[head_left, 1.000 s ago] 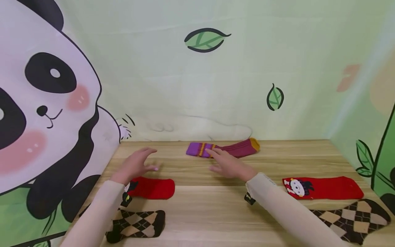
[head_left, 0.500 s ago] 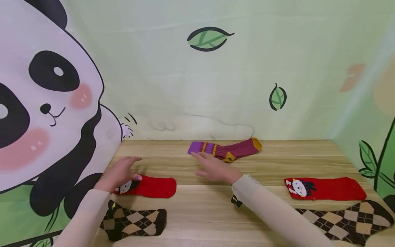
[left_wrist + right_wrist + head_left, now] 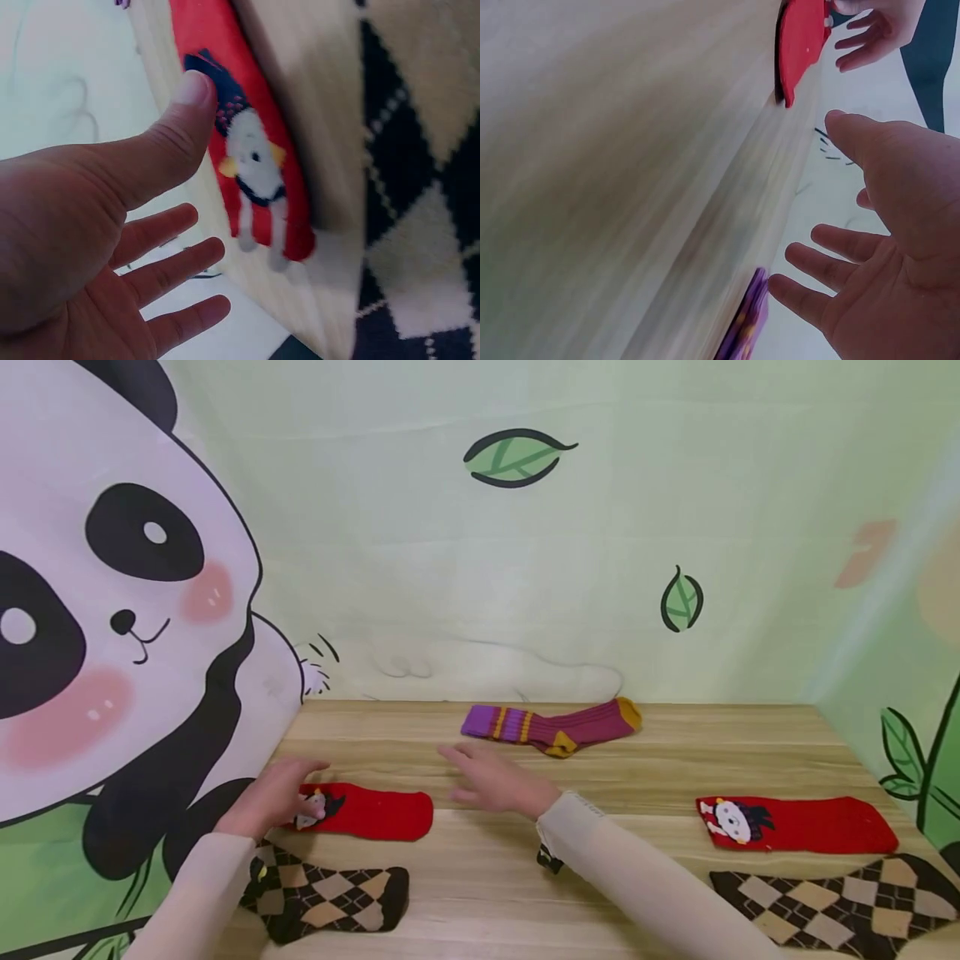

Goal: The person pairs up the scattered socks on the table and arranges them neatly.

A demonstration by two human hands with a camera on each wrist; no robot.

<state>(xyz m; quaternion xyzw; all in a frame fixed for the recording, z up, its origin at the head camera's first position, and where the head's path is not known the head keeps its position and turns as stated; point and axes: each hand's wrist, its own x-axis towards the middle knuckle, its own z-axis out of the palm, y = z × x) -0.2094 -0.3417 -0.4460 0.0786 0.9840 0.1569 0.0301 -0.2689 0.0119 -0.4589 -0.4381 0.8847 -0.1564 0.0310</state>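
Observation:
My left hand (image 3: 273, 797) hovers at the cuff end of the left red sock (image 3: 382, 814), fingers spread and holding nothing. In the left wrist view, the thumb of that hand (image 3: 90, 225) overlaps the sock's cartoon figure (image 3: 255, 154). My right hand (image 3: 498, 781) is over the middle of the table, fingers loosely extended with nothing in them. Behind it lies a purple and maroon sock (image 3: 585, 727) with mustard heel and toe. The right wrist view shows the right hand (image 3: 885, 255) near the purple cuff (image 3: 746, 319).
A second red sock (image 3: 817, 825) lies at the right, with an argyle sock (image 3: 840, 902) in front of it. Another argyle sock (image 3: 337, 897) lies front left, partly under my left sleeve. A printed cloth wall (image 3: 420, 568) stands behind the wooden table (image 3: 480, 893).
Both hands have moved left and slightly nearer the front. The right hand no longer overlaps the purple and maroon sock; the left has come over the red sock's cuff. The socks lie as before.

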